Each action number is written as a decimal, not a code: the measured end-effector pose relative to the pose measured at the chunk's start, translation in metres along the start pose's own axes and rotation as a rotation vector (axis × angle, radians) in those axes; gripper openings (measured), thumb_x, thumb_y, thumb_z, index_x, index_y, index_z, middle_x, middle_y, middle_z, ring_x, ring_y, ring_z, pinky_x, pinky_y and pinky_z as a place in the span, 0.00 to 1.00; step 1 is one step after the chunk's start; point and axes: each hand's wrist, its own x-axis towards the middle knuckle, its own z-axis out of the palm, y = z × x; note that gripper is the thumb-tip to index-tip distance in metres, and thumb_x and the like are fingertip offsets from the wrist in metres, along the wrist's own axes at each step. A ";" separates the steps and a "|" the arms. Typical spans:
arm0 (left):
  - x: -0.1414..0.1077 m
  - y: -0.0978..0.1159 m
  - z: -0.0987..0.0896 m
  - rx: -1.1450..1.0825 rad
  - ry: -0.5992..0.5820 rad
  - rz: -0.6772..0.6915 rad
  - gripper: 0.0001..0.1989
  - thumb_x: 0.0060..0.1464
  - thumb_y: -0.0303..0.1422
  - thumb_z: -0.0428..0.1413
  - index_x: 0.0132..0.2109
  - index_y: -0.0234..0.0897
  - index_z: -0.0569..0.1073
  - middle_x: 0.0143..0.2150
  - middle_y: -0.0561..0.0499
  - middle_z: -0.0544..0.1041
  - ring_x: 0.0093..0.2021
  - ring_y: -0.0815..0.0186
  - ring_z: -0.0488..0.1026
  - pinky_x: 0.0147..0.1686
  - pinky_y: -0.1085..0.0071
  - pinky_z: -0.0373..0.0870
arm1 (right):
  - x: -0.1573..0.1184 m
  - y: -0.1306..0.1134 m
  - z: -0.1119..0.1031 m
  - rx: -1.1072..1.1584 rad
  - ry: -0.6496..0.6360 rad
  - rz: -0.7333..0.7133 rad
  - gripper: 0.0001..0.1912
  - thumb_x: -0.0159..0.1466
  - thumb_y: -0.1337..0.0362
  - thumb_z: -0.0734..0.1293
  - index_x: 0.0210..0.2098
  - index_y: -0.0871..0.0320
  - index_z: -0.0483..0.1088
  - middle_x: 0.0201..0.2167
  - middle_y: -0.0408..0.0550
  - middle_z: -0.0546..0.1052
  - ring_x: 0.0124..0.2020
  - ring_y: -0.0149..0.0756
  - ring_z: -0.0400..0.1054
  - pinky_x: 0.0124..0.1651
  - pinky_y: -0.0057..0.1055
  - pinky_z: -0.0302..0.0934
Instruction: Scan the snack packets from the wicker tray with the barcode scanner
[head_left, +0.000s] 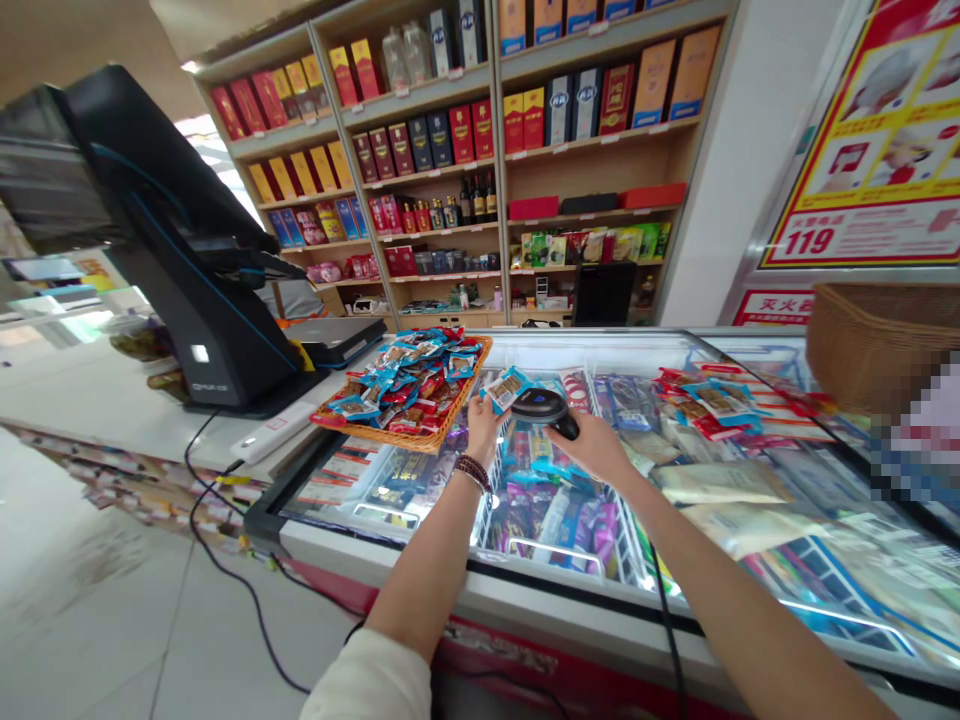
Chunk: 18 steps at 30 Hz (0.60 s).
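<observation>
My left hand (483, 425), with a beaded bracelet on its wrist, grips a small blue snack packet (508, 388) by its edge. My right hand (596, 445) is wrapped round the handle of a black barcode scanner (541, 404), whose head is close beside the packet. Both hands are above the glass top of a chest freezer (450, 575). Just left of my left hand stands an orange wicker tray (427, 440) heaped with red and blue snack packets (409, 375). A smaller pile of similar packets (720, 402) lies on the glass to the right.
A black checkout terminal (187, 260) stands on the counter (67, 370) at left, near a white power strip (274, 432). Black cables hang to the floor. A brown wicker basket (877, 340) is at far right. Shelves of boxes (442, 135) line the back wall.
</observation>
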 end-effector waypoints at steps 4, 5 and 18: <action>-0.001 0.000 -0.001 -0.024 -0.008 0.022 0.05 0.64 0.35 0.50 0.41 0.38 0.64 0.48 0.44 0.78 0.49 0.63 0.78 0.52 0.60 0.75 | 0.000 0.001 0.000 0.034 0.014 0.007 0.14 0.61 0.51 0.65 0.33 0.55 0.73 0.25 0.49 0.78 0.29 0.42 0.73 0.28 0.29 0.53; -0.001 0.000 -0.001 -0.031 -0.012 0.027 0.05 0.64 0.34 0.50 0.41 0.37 0.64 0.48 0.44 0.77 0.49 0.64 0.78 0.52 0.60 0.75 | 0.001 0.003 -0.001 0.051 0.019 0.009 0.14 0.61 0.50 0.65 0.32 0.55 0.73 0.24 0.48 0.77 0.28 0.42 0.72 0.27 0.29 0.53; -0.006 -0.034 0.134 -0.034 -0.157 -0.137 0.08 0.59 0.34 0.55 0.36 0.38 0.63 0.37 0.47 0.77 0.42 0.62 0.80 0.47 0.58 0.78 | -0.013 0.114 -0.096 0.273 0.202 0.270 0.19 0.59 0.45 0.65 0.24 0.52 0.62 0.11 0.39 0.67 0.13 0.35 0.64 0.22 0.30 0.58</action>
